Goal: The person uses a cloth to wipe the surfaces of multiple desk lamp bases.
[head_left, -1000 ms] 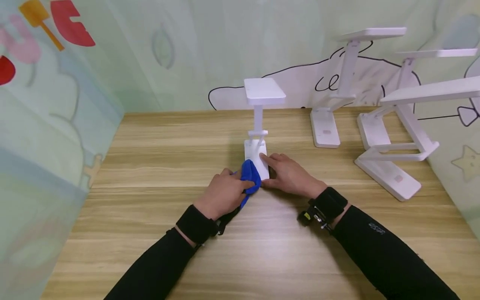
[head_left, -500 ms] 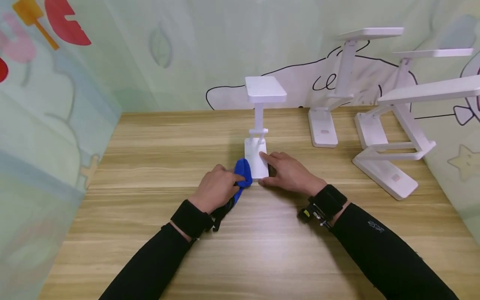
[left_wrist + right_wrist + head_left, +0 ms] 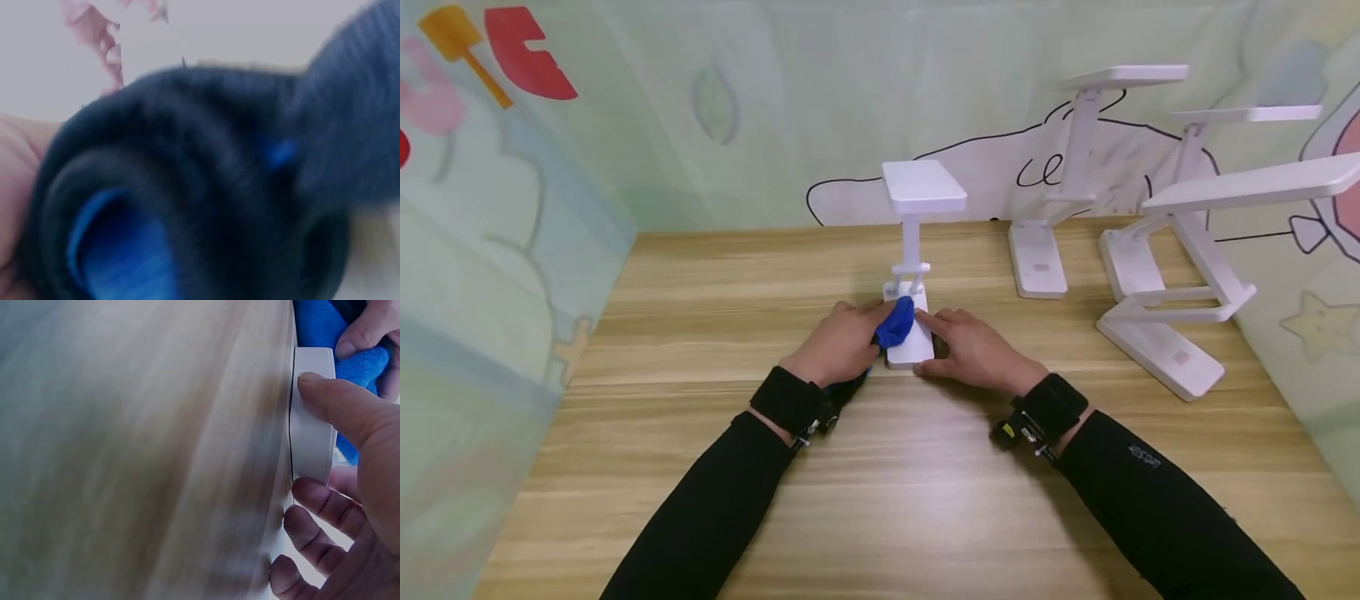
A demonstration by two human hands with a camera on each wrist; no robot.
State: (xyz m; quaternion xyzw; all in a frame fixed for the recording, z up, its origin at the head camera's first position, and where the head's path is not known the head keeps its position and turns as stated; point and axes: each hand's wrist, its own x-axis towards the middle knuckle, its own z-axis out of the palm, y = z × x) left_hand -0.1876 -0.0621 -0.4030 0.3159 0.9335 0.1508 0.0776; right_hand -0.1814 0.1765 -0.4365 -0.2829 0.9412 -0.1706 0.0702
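A white desk lamp [image 3: 922,188] with a flat head stands upright at the middle of the table. My left hand [image 3: 841,337] grips a blue cloth [image 3: 896,323] and holds it on the upper left part of the lamp's base [image 3: 912,353]. Dark folds of the cloth [image 3: 187,125], with blue inside, fill much of the left wrist view and are blurred. My right hand [image 3: 974,346] holds the base from the right; in the right wrist view its thumb [image 3: 331,397] lies against the white end face of the base [image 3: 314,434].
Several more white desk lamps stand at the right: one by the back wall [image 3: 1037,258], another behind [image 3: 1131,262], and a larger one nearer [image 3: 1161,358]. Their heads overhang the right side. Printed wall sheets [image 3: 737,125] border the wooden table [image 3: 715,283] behind and on both sides.
My left hand first drew the cloth to the left of the lamp's base, then brought it right and farther back onto the base. My right hand keeps its hold on the base.
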